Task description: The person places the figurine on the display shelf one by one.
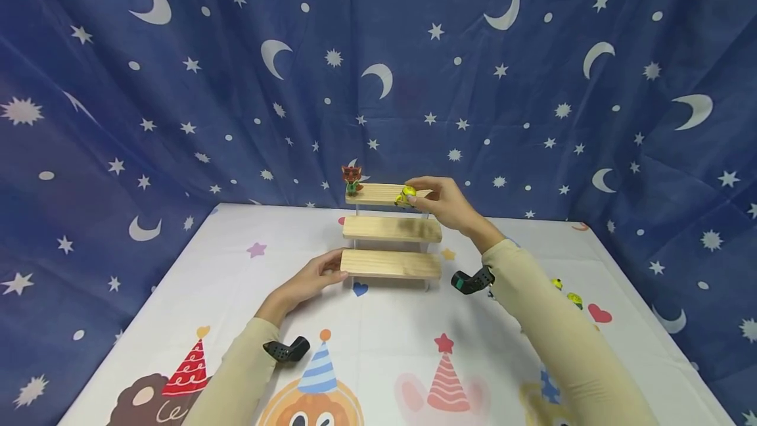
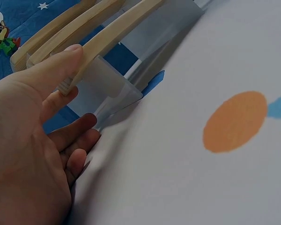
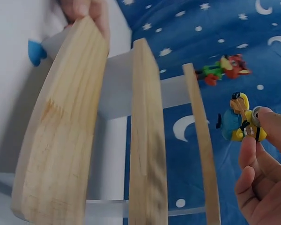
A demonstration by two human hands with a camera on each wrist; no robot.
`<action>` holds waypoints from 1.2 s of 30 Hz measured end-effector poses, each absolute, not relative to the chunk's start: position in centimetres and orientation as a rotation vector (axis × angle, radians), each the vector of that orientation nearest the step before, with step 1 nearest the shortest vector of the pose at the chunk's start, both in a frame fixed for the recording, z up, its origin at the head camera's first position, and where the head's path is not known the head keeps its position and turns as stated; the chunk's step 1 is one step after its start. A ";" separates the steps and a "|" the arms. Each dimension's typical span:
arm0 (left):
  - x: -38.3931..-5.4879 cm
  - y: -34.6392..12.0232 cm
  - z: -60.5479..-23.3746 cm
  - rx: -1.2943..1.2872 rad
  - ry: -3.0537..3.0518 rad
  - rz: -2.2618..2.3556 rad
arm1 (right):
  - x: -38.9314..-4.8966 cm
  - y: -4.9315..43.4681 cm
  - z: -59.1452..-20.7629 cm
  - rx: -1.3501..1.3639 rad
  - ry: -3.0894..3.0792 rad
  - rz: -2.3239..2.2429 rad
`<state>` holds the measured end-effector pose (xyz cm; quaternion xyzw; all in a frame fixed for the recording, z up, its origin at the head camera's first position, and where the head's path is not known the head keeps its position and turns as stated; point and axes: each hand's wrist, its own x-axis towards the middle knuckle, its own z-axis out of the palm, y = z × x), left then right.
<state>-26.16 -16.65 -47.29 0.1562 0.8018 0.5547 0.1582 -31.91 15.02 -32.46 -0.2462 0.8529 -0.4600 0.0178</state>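
A three-tier wooden display shelf [image 1: 391, 229] with clear side panels stands on the table. At its lowest tier, my left hand [image 1: 311, 279] grips the left end, thumb on the board and index finger under it, as the left wrist view shows. My right hand [image 1: 443, 201] pinches a yellow and blue minion figurine [image 3: 243, 119] with a small guitar, between thumb and fingertips. In the head view the figurine is at the right part of the top tier; the right wrist view shows it apart from the board. A red fox figurine [image 1: 351, 180] in green stands on the top tier's left end.
Several small yellow figurines [image 1: 574, 300] lie on the table at the right, partly hidden behind my right forearm. A white cloth with party prints [image 1: 225, 281] covers the table. A blue curtain [image 1: 331, 84] with moons and stars hangs behind the shelf.
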 end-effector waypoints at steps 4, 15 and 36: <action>-26.5 -16.7 -47.2 0.443 2.298 1.597 | -32.9 14.1 -31.9 -0.785 2.656 -1.416; -26.0 -16.7 -47.5 0.432 2.285 1.597 | -34.6 11.9 -31.1 -0.719 2.668 -1.352; -26.2 -16.8 -47.5 0.455 2.298 1.593 | -35.9 10.8 -31.0 -0.666 2.626 -1.287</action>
